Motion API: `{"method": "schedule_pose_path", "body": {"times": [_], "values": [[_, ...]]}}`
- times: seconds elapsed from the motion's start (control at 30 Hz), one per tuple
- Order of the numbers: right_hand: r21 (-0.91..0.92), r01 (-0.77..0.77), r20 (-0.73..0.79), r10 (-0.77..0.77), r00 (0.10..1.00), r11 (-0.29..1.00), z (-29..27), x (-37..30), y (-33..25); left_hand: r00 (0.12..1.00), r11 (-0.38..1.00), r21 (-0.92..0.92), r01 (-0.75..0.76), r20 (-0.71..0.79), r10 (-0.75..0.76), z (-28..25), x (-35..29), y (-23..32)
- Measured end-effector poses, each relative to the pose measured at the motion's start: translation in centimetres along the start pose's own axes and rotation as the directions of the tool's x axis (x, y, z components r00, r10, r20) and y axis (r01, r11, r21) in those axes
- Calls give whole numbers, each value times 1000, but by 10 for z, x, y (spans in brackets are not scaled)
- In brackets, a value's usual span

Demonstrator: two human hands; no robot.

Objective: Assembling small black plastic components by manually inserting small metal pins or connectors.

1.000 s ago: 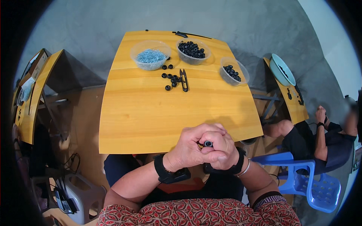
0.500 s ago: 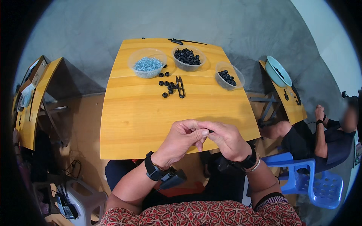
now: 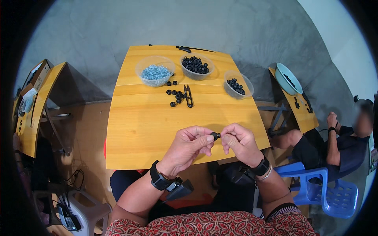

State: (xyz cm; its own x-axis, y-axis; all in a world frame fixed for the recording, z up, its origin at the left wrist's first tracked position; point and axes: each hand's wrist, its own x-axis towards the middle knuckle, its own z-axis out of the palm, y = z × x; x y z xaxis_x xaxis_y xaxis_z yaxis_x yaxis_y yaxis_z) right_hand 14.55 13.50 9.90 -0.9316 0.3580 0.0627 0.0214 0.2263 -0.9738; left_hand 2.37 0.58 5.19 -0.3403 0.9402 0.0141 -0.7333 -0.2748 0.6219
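Observation:
Above the near part of the wooden table, my left hand point(image 3: 191, 146) pinches a small black round part point(image 3: 215, 136) between thumb and fingers. From the other side, the thumb and fingertips of my right hand point(image 3: 241, 144) close on the part's narrow right end, and partly hide it. Several loose black round parts point(image 3: 179, 94) lie farther off, each with a hole or dimple where it shows. Beside them rests a pair of black thread snips point(image 3: 188, 96), blades pointing away from me.
Three clear bowls stand across the far side: one of pale blue bits point(image 3: 154, 72), one of black ring-like pieces point(image 3: 195, 65), one of black round parts point(image 3: 235, 85). A black-handled tool point(image 3: 184, 49) lies at the far edge. A person point(image 3: 346, 141) sits at right near a blue chair point(image 3: 311, 185).
My right hand has drawn slightly away to the right from my left, and the black part between them now shows. The view has tilted a little, shifting the table downward.

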Motion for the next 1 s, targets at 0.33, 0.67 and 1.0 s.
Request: {"method": "schedule_pose_path", "body": {"times": [0.33,0.67,1.0], "values": [[-55,35,31,-33,999,998,1,-1,1,1000,999,41,-14,11,13,0,-1,-6],[-115,122,39,-119,992,986,-1,6,-2,999,998,-57,26,48,-24,-1,5,-3],[-469,136,-14,-161,987,873,-24,25,13,980,991,-39,125,-154,-130,-17,4,-12]]}}
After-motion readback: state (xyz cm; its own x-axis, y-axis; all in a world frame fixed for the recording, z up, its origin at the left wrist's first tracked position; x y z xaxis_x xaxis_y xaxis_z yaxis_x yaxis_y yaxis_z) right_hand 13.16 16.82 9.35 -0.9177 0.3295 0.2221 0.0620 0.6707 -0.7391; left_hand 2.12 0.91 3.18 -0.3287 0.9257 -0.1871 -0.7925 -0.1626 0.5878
